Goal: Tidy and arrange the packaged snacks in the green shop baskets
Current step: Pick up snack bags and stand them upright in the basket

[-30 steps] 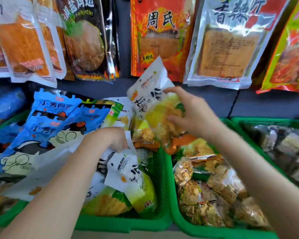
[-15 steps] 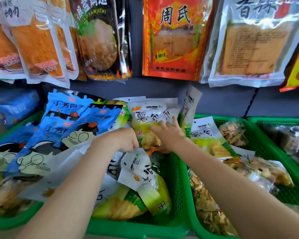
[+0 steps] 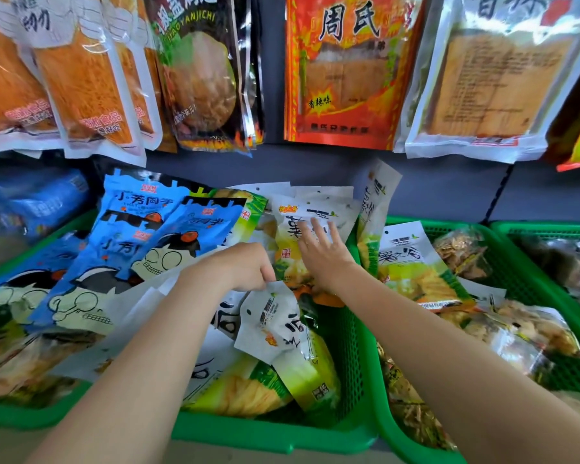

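Observation:
Two green shop baskets stand side by side: the left basket (image 3: 275, 433) holds white-and-green snack packs and blue cartoon packs (image 3: 148, 242); the middle basket (image 3: 516, 262) holds similar packs and clear bags of snacks (image 3: 523, 333). My left hand (image 3: 248, 267) is curled and pinches the top edge of a white-and-green pack (image 3: 292, 349) lying in the left basket. My right hand (image 3: 325, 252) lies with straight fingers flat on an upright white-and-green pack (image 3: 302, 216) at the back of the left basket.
Large snack bags hang on the wall above, among them an orange-red bag (image 3: 345, 72) and a dark bag (image 3: 201, 72). A third green basket (image 3: 549, 227) sits at the far right. One pack (image 3: 375, 202) leans upright between the two baskets.
My right hand brought the pack it held down to the back of the left basket, released its grip and now presses flat on it. My left hand stayed in place.

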